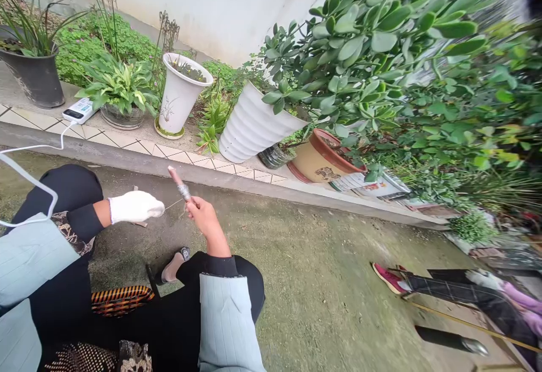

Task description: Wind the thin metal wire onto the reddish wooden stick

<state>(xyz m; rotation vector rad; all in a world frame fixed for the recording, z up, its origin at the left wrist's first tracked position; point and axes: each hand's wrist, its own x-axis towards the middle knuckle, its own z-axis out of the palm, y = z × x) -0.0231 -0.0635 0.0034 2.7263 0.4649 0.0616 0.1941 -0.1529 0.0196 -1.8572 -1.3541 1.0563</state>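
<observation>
My left hand (136,206) wears a white glove, its fingers closed on the end of a thin wire (173,204). That strand runs taut, a short way across to a slim stick (174,175) wrapped with silvery wire windings (183,191). My bare right hand (204,215) grips the stick's lower end between thumb and fingers, with the pinkish upper end pointing up and left. Both hands are above the ground in front of my knees, apart from each other. The lower tip of the stick is mostly hidden by my right fingers.
A tiled ledge (139,145) with potted plants runs across in front, including a white pot (180,98) and a ribbed white planter (258,126). A white device (79,111) with a cable sits there. At right another person's leg (449,293) shows.
</observation>
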